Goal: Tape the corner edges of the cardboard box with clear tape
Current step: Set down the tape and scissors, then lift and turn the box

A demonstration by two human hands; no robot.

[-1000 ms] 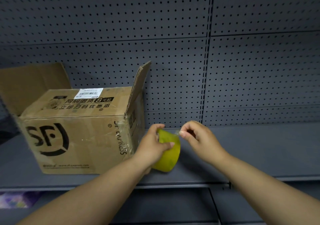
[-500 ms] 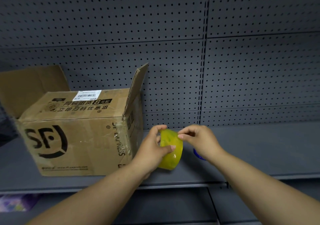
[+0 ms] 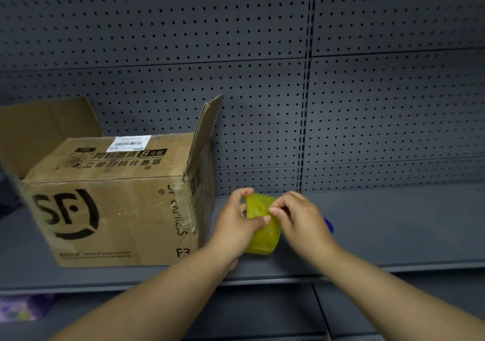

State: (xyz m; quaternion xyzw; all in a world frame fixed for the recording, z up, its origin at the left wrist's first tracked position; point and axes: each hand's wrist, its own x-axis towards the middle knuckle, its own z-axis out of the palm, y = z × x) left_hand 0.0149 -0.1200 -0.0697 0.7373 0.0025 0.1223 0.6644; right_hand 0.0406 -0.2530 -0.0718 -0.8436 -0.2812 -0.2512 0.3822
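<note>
A brown cardboard box (image 3: 110,209) with black SF print stands on the grey shelf (image 3: 393,225) at the left, two of its flaps raised. Old clear tape shows on its front right corner edge. Just right of the box my left hand (image 3: 236,225) grips a yellowish roll of clear tape (image 3: 262,225), thumb on the outer face. My right hand (image 3: 299,217) pinches at the roll's surface with thumb and fingertips; whether a free tape end is lifted I cannot tell.
A grey pegboard wall (image 3: 262,78) backs the shelf. A small blue object (image 3: 329,225) lies on the shelf behind my right hand, mostly hidden. Something purple (image 3: 21,308) sits on the lower level at the bottom left.
My right hand has moved left onto the roll and now pinches its surface. The blue object behind it has come into sight. The view has shifted slightly.
</note>
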